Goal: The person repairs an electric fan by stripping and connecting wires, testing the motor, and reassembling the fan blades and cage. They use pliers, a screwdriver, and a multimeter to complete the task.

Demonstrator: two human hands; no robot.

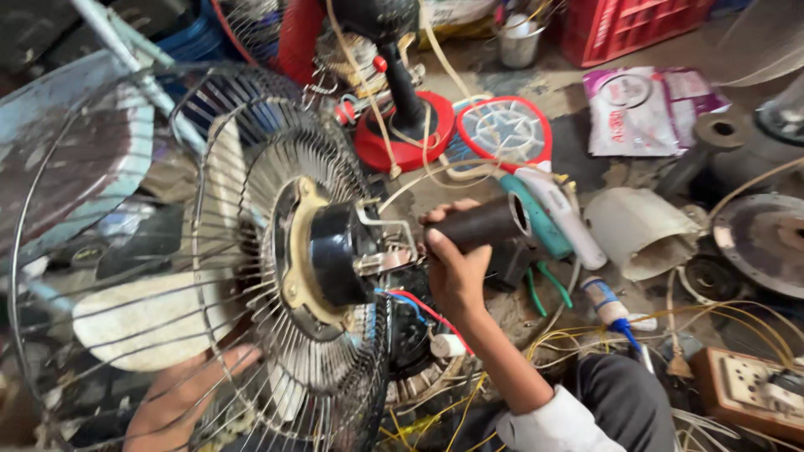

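A table fan lies on its side in front of me, its wire cage (234,251) and pale blades facing left and its black motor (339,255) with a brass-coloured plate facing right. My right hand (456,264) grips a dark cylindrical tube (481,224) just right of the motor's metal bracket. Red and blue wires (410,301) run from the motor past my wrist. My left hand (180,398) rests low behind the cage wires and holds the guard from underneath; its fingers are partly hidden.
A red fan base with a black pole (406,125) stands behind, next to a red racket-shaped swatter (507,130). A teal and white tool (553,213), a white bottle (607,301), yellow wires (578,335), a socket board (754,389) and metal parts (762,238) crowd the right.
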